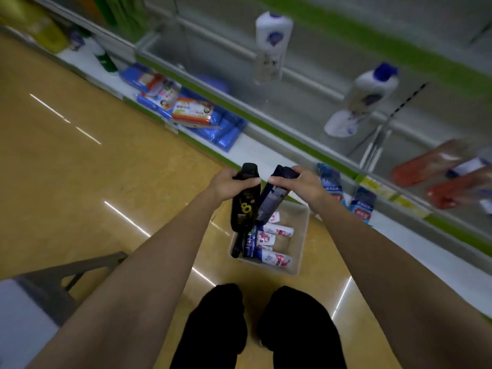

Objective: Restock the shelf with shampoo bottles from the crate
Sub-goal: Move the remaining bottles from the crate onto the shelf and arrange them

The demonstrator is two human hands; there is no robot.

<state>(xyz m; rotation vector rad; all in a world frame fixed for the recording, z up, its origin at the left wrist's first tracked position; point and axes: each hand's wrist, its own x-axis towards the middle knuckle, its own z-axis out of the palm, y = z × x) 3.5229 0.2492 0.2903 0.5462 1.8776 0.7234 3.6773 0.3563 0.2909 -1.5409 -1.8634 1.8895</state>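
Flooring (80, 182) under us was glossy yellow-tan, streaked with reflections of ceiling lights, and a long shelf (306, 134) with green edging ran beside it. Two white bottles (271, 46) stood well apart on the shelf's upper level; blue packets (213, 121) lay along its lower ledge, and red packs (436, 171) lay toward its right end.

We held both arms stretched forward over our dark-trousered legs (255, 328). Our left hand (226, 183) was wrapped round the upper part of a black bottle (245, 206) with a yellow flower mark. Our right hand (300, 182) clasped the top of a dark navy bottle (274, 198). The two bottles hung just beside each other, above the far edge of the beige crate (300, 249) on the floor. More bottles (271, 243), pink-and-white and blue, lay inside the crate. A grey stand (66, 272) showed at lower left.
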